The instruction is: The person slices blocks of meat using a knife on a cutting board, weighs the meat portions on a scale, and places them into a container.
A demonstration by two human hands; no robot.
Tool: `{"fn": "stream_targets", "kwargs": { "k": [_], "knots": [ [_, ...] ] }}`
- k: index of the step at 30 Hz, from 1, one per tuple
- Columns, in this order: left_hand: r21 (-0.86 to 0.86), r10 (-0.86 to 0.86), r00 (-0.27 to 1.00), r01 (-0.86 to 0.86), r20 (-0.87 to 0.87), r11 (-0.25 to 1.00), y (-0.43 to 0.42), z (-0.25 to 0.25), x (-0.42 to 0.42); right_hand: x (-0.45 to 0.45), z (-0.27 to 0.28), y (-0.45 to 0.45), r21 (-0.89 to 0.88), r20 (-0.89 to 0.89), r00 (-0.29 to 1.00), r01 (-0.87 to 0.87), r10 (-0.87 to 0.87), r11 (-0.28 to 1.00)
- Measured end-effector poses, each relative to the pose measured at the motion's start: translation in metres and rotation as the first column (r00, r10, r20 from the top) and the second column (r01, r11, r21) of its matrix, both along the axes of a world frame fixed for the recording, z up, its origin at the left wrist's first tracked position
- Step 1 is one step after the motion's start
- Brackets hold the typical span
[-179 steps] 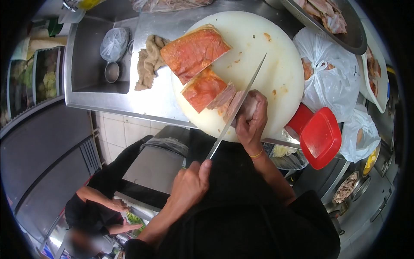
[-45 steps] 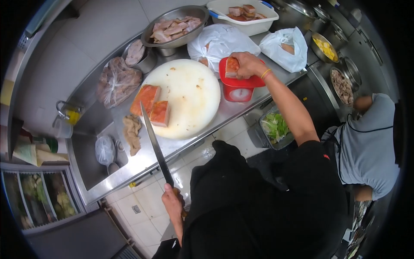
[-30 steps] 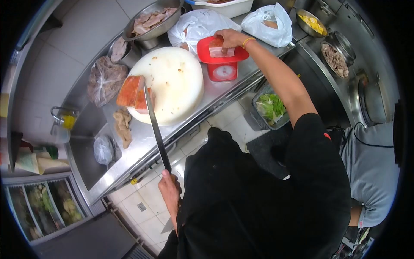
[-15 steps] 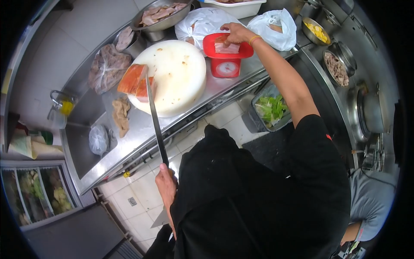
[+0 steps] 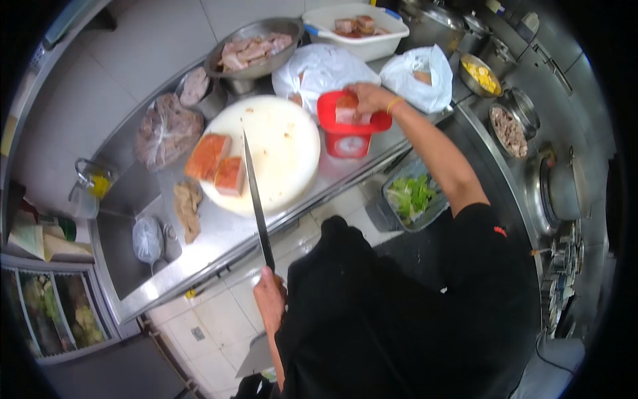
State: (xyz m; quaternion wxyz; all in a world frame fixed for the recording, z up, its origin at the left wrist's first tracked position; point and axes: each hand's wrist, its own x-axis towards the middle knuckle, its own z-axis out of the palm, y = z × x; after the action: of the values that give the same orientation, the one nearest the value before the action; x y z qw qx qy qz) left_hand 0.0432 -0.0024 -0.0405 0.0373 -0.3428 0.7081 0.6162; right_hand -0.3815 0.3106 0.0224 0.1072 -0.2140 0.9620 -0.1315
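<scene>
Head view: right hand is at the cut piece, which sits in the red tray on top of the scale. Fingers bend over the right end of the piece; can't tell if they grip or just touch. Half a second ago they were more spread above it. Six seconds ago this hand was on the cutting board, beside the meat under the blade.

Left hand is closed on the handle of the knife, blade pointing up and away. Tip now shows over bare board; half a second ago it overlapped the meat in view. Can't tell if the blade touches the board.

Large slab and smaller block lie side by side at the board's left edge, skin up, same as before. Brown cloth is on the counter just left of the board. Tied white bag is behind the scale, open white bag to its right. White tub shows more fully now.
</scene>
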Motion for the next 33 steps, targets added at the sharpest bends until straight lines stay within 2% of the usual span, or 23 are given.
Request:
{"fn": "stream_targets", "kwargs": {
  "k": [2, 5, 7, 9, 11, 13, 16, 17, 18, 20, 21, 23, 25, 29, 30, 33],
  "knots": [
    [0.041, -0.007, 1.000, 0.006, 0.017, 0.999, 0.003, -0.004, -0.009, -0.005, -0.014, 0.001, 0.028, -0.001, 0.998, -0.061, 0.061, 0.998],
    [0.079, 0.004, 0.997, -0.010, 0.072, 0.997, 0.015, 0.001, -0.031, -0.009, -0.017, -0.002, 0.074, 0.043, 0.998, -0.043, 0.040, 0.996],
    [0.118, 0.029, 0.996, -0.039, 0.084, 0.992, 0.019, -0.007, -0.047, -0.010, -0.006, 0.000, 0.002, 0.041, 0.999, -0.036, 0.036, 0.999],
    [0.166, 0.051, 0.994, -0.067, 0.099, 0.984, 0.027, 0.001, -0.067, -0.023, -0.003, 0.011, -0.134, 0.123, 0.992, -0.015, 0.031, 0.991],
    [0.073, 0.059, 0.996, -0.064, 0.072, 0.995, 0.036, 0.003, -0.089, -0.037, 0.011, 0.027, -0.318, 0.112, 0.990, -0.046, 0.086, 0.947],
    [0.053, 0.113, 0.991, -0.117, 0.078, 0.992, 0.048, 0.015, -0.113, -0.061, 0.036, 0.046, -0.425, 0.188, 0.980, 0.027, 0.060, 0.905],
    [-0.023, 0.138, 0.984, -0.136, 0.117, 0.990, 0.063, 0.025, -0.147, -0.133, 0.059, 0.085, -0.614, 0.116, 0.992, 0.102, -0.038, 0.782],
    [-0.030, 0.146, 0.983, -0.144, 0.109, 0.989, 0.071, 0.029, -0.156, -0.155, 0.079, 0.095, -0.570, 0.076, 0.984, 0.176, -0.162, 0.803],
    [-0.036, 0.156, 0.982, -0.153, 0.107, 0.988, 0.079, 0.034, -0.163, -0.194, 0.076, 0.111, -0.611, -0.035, 0.972, 0.162, -0.231, 0.775],
    [-0.120, 0.226, 0.963, -0.209, 0.147, 0.970, 0.099, 0.048, -0.175, -0.278, 0.069, 0.142, -0.534, -0.146, 0.885, 0.306, -0.443, 0.788],
    [-0.160, 0.262, 0.951, -0.236, 0.165, 0.959, 0.109, 0.050, -0.182, -0.296, 0.089, 0.149, -0.580, -0.093, 0.898, 0.303, -0.431, 0.756],
    [-0.193, 0.284, 0.948, -0.255, 0.146, 0.948, 0.117, 0.039, -0.179, -0.368, 0.070, 0.165, -0.617, 0.017, 0.848, 0.426, -0.530, 0.661],
    [-0.232, 0.319, 0.934, -0.278, 0.160, 0.932, 0.127, 0.036, -0.177, -0.413, 0.057, 0.167, -0.545, 0.000, 0.848, 0.445, -0.531, 0.711],
    [-0.237, 0.423, 0.886, -0.376, 0.189, 0.896, 0.147, 0.023, -0.172, -0.454, 0.022, 0.144, -0.372, 0.124, 0.866, 0.494, -0.485, 0.786],
    [-0.212, 0.454, 0.870, -0.415, 0.192, 0.885, 0.152, 0.025, -0.177, -0.457, 0.013, 0.137, -0.316, 0.010, 0.890, 0.435, -0.456, 0.843],
    [-0.186, 0.525, 0.824, -0.494, 0.212, 0.850, 0.166, 0.037, -0.187, -0.488, -0.048, 0.118, -0.240, -0.089, 0.892, 0.413, -0.444, 0.878]
  ]
}}
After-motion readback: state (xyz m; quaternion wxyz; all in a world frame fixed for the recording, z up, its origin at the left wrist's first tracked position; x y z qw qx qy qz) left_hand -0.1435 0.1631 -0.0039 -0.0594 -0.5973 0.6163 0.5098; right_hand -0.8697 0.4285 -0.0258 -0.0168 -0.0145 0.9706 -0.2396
